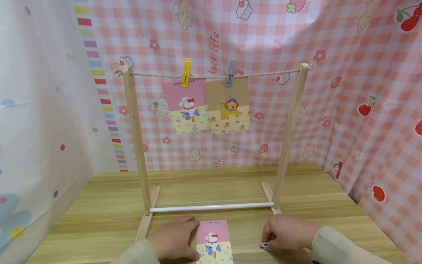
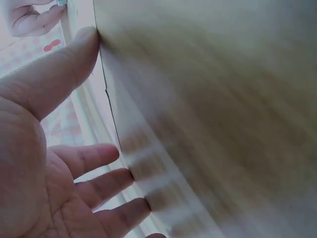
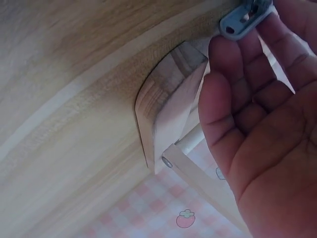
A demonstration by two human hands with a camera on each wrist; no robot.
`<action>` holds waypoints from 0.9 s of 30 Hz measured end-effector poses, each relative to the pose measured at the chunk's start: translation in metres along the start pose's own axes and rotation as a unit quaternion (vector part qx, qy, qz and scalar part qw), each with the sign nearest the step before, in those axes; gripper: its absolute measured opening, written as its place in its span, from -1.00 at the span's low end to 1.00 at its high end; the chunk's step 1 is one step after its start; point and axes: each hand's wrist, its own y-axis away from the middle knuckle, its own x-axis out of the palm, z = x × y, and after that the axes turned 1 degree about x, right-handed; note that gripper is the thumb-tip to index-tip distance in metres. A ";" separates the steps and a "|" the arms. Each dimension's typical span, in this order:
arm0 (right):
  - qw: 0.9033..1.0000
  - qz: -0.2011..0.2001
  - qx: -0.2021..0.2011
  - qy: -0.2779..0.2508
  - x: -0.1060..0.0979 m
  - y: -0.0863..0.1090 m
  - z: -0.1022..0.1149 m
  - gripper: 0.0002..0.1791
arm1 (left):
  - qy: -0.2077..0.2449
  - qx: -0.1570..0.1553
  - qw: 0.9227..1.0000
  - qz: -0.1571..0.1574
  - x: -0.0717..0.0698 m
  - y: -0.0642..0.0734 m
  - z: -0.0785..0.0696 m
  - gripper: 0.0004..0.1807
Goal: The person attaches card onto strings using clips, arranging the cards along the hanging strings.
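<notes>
A pink and pale-yellow rabbit card (image 1: 214, 240) lies flat on the table near its front. My left hand (image 1: 174, 236) rests along its left side, fingers loosely spread, thumb and forefinger right at the edge. In the left wrist view that thumb (image 2: 74, 59) reaches the card's rim while the fingertips touch the wood. To the right of the card, my right hand (image 1: 290, 233) holds a grey clothespin (image 1: 263, 245) low over the table. The right wrist view shows the clothespin (image 3: 242, 22) at the curled fingertips; part of it is hidden.
A wooden frame (image 1: 135, 128) with a white crossbar (image 1: 211, 208) stands behind both hands. From its string (image 1: 270, 74) hang a rabbit card (image 1: 188, 106) under a yellow clothespin (image 1: 186, 73) and a lion card (image 1: 227, 106) under a grey peg (image 1: 230, 73). Checked cloth (image 1: 263, 40) backs the table.
</notes>
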 end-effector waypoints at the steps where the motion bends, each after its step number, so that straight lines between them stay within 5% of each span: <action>1: 1.000 -0.003 -0.003 0.003 -0.001 0.000 -0.001 -0.90 | 0.005 -0.002 1.000 -0.002 0.000 0.000 -0.001 0.05; 16: 0.999 0.006 0.029 0.039 -0.005 0.002 -0.001 -0.67 | 0.004 0.018 0.999 -0.043 0.001 -0.007 -0.006 0.15; 27: 0.998 -0.012 0.033 0.044 -0.001 0.001 -0.002 -0.73 | 0.032 -0.003 0.999 -0.013 -0.003 -0.013 -0.003 0.12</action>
